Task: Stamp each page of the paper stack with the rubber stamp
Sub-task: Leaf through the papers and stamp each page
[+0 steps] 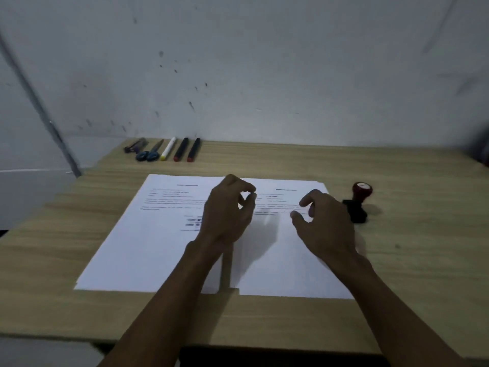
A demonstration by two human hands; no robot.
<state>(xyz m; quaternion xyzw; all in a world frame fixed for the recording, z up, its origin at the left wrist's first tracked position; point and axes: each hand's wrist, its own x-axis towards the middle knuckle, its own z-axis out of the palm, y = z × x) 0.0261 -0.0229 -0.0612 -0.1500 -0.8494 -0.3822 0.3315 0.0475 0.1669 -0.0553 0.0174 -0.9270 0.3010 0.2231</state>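
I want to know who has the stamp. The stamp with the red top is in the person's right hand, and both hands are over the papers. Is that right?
Not quite. The head view shows the stamp standing on the table, just right of the papers; the right hand holds nothing. Both hands, the left hand too, are over the papers.

A pale grey-white wall (264, 62) fills the upper half of the view, marked with scattered dark specks and smudges, thickest toward its lower left. A dark, blurred strip (39, 102) runs slanting down the left side to the worktop's far left corner. The worktop (410, 274) is light wood-grain laminate, its far edge set against the wall. Below its near edge lies a dark gap, with a pale surface (34, 350) at the near left corner. The light is dim and soft, throwing faint shadows on the worktop.
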